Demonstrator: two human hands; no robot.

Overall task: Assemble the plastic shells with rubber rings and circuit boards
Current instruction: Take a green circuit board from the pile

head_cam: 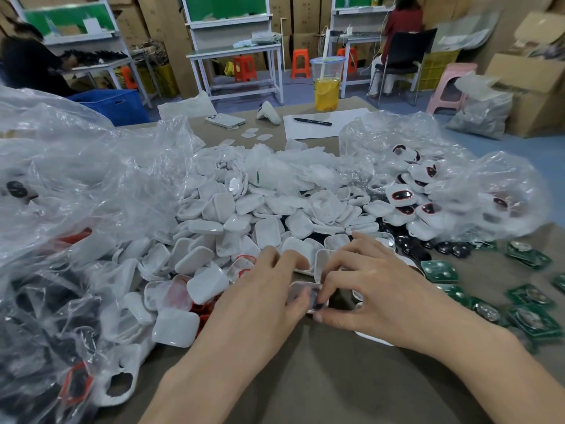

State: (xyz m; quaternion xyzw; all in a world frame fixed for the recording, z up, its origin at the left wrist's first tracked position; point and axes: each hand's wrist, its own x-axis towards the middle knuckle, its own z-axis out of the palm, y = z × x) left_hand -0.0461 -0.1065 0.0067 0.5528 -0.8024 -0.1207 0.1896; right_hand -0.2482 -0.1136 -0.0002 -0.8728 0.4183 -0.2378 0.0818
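Head view: left hand (pixel 266 289) and right hand (pixel 376 289) both pinch one shell (pixel 301 293) low over the table (pixel 321 381), fitting a dark part (pixel 318 305), blurred. Finished units (pixel 403 195) lie in the right bag (pixel 489 185); a far larger pile (pixel 244 215) of empty shells and loose boards (pixel 440 270) wait unassembled. Judged early.

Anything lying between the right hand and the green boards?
Nothing visible. The right hand pinches the shell with the left hand; the nearest boards lie just to its right on the table, uncovered.
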